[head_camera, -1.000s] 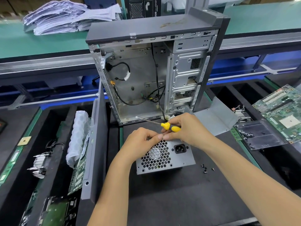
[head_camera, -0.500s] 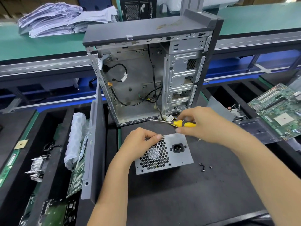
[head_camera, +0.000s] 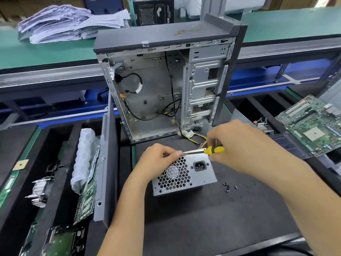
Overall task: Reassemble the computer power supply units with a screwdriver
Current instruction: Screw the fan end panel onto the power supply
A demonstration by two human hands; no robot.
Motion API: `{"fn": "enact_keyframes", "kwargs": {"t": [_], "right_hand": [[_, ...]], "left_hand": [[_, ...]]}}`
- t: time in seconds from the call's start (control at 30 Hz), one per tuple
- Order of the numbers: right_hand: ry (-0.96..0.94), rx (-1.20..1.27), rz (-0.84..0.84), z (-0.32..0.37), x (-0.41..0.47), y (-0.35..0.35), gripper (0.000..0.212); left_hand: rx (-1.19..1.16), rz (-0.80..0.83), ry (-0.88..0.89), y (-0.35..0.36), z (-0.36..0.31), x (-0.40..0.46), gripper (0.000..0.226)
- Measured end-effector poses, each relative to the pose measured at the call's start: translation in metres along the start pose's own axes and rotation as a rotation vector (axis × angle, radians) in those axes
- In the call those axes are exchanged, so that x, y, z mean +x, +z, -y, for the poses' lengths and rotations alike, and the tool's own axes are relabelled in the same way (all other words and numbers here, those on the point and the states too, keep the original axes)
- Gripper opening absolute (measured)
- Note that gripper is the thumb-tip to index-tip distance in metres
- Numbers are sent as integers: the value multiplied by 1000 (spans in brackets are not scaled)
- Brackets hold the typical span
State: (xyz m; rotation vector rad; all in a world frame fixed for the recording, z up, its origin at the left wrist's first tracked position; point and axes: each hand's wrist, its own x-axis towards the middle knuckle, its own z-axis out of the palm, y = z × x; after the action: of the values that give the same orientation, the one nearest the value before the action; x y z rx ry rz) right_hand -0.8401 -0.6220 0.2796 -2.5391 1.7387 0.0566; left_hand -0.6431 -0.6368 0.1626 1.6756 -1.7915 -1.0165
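Observation:
A silver power supply unit (head_camera: 186, 174) with a honeycomb fan grille and a black socket lies on the black mat, in front of the open case. My left hand (head_camera: 156, 161) grips its top left corner, thumb and fingers pinching at the upper edge. My right hand (head_camera: 238, 145) holds a yellow-handled screwdriver (head_camera: 214, 150). Its shaft lies nearly level and points left, the tip meeting my left fingertips at the unit's top edge. Several small black screws (head_camera: 228, 187) lie loose on the mat right of the unit.
An open grey computer case (head_camera: 166, 85) stands upright behind the unit, cables trailing out. Its side panel (head_camera: 105, 163) leans at the left beside bubble wrap and circuit boards. A green motherboard (head_camera: 311, 126) lies at the right. Paper stacks sit on the far green bench.
My right hand has swung the screwdriver down, bringing its tip leftward to my left fingertips at the unit's top edge. My left hand stays on the corner.

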Motion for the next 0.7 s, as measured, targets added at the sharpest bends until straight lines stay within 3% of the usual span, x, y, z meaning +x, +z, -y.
{"fn": "enact_keyframes", "kwargs": {"t": [0.27,0.4,0.47,0.63,0.7], "right_hand": [[-12,-182,-43,14,-3,-6,10],[-7,-370,-31,28,-2,-14,47],[-34,-411,-32,34,-1,-16,54],[-117,-368,-27,37,2,-16,33],[-151,-324,28,32,3,-17,36]], "left_hand": [[6,-7,-13,1,2,1,24],[30,-13,-12,2,1,2,23],[41,-19,-2,2,1,2,23],[88,-21,10,3,2,2,38],[91,-33,7,3,2,2,41]]}}
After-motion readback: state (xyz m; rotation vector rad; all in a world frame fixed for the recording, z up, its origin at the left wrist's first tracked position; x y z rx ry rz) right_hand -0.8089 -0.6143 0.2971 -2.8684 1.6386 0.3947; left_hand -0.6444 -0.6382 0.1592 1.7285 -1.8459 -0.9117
